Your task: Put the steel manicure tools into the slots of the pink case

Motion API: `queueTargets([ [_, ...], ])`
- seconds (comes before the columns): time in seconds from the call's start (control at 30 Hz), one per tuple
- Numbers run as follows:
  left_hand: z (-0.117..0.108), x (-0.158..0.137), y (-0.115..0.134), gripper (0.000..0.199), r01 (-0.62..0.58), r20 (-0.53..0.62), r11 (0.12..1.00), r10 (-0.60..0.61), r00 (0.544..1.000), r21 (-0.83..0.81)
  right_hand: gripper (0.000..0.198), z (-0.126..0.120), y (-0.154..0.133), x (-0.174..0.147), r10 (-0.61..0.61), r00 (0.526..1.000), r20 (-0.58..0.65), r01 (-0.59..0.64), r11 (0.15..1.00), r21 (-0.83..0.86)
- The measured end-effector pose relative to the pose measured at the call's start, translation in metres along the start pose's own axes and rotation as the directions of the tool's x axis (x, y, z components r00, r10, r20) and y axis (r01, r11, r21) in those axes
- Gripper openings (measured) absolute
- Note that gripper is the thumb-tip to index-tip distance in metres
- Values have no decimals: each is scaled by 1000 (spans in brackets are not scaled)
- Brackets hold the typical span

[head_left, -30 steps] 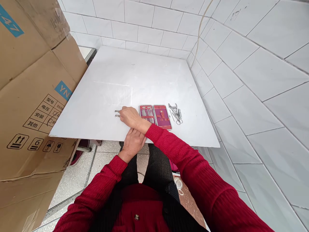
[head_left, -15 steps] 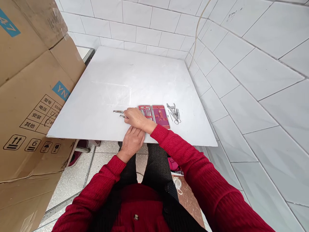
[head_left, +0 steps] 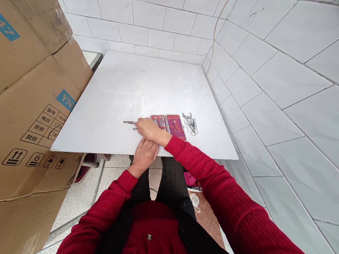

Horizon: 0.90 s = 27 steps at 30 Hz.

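My right hand (head_left: 149,129) is over the table, closed, with its fingertips mostly hidden behind the back of the hand. The end of a small silver nail clipper (head_left: 135,129) sticks out from its fingers. Just beyond them another silver nail clipper (head_left: 129,122) lies on the table. My left hand (head_left: 145,153) rests flat at the table's front edge, fingers stretched out and their tips under my right wrist. Behind my right hand, partly covered, is an open red manicure case (head_left: 176,126); slim tools sit in its left half.
On the white table (head_left: 159,81), right of the case, lie pliers-like nippers (head_left: 187,115), small scissors (head_left: 193,132) and other metal tools. A tall cardboard box (head_left: 34,106) stands along the left side. Tiled walls (head_left: 275,77) border the back and right.
The clipper end at my right fingertips has dropped slightly and less of it shows. Both hands stay almost where they were.
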<state>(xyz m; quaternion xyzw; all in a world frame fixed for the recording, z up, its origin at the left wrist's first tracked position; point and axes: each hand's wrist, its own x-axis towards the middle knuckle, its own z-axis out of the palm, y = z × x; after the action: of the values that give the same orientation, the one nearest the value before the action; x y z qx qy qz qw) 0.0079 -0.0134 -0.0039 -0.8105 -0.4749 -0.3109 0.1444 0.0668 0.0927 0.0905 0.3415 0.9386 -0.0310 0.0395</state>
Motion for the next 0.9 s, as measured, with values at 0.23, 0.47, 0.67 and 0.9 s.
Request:
queueTargets([
  [0.23,-1,0,0,17,2,13,1000,-2,1000,1,27,1,-1,2,-2,1000,5,2,1000,9],
  [0.47,0,-1,0,17,-4,-2,1000,4,1000,20,24,2,-1,-1,-22,1000,18,22,1000,-7],
  [0.67,1,-1,-1,19,-3,-5,1000,3,1000,14,21,3,-3,3,-73,996,56,77,994,-83],
  [0.9,2,-2,0,22,18,19,1000,-18,1000,3,24,3,10,-6,6,1000,-5,-7,998,-70],
])
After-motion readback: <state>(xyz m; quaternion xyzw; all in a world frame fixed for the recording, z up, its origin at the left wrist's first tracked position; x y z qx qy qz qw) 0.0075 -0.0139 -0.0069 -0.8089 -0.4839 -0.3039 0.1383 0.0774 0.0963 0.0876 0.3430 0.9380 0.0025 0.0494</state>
